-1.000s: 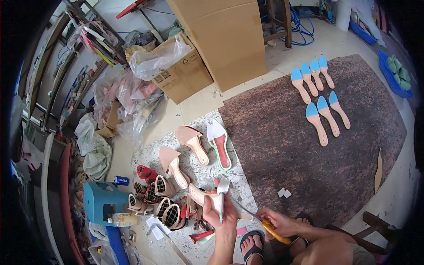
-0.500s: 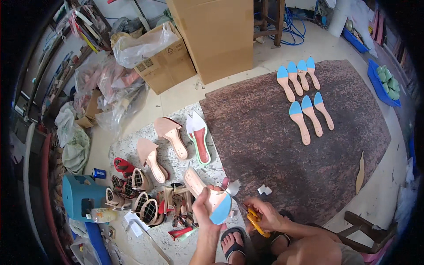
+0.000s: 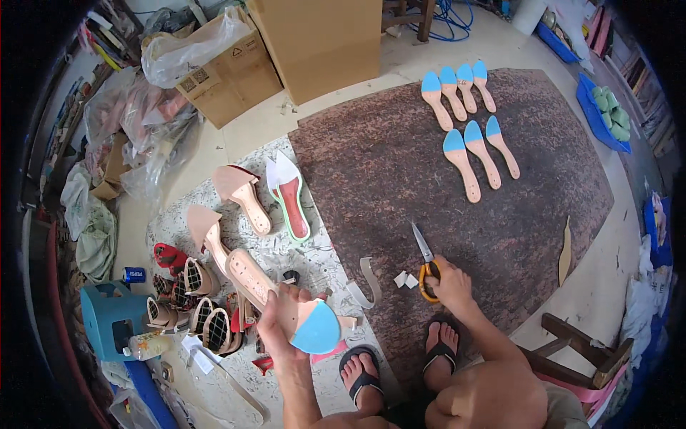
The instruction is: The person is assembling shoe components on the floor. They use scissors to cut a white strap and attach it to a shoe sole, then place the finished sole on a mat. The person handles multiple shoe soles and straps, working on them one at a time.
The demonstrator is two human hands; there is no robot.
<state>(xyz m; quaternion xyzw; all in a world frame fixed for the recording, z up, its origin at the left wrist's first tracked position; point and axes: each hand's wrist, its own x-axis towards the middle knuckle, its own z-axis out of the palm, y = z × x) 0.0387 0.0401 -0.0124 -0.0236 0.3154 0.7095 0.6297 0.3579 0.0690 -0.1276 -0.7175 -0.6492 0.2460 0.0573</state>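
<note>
My left hand is closed around a beige shoe insole with a blue toe end, its narrow heel end pointing up and left. A small pale tab sticks out beside the toe. Over the brown mat, my right hand grips a pair of scissors by the yellow-orange handles; the blades point away and to the left. Whether the scissors rest on the mat, I cannot tell. Small white scraps and a curled pale strip lie near them.
Several blue-toed insoles lie in two rows on the brown mat. On the speckled sheet to the left are sandal pieces, a green-edged shoe piece and patterned straps. A teal stool, cardboard boxes and a wooden frame stand around.
The scissors have moved from by my right foot out over the mat, blades now in view. My left hand has shifted left with the insole. The curled strip now lies at the mat's edge.
</note>
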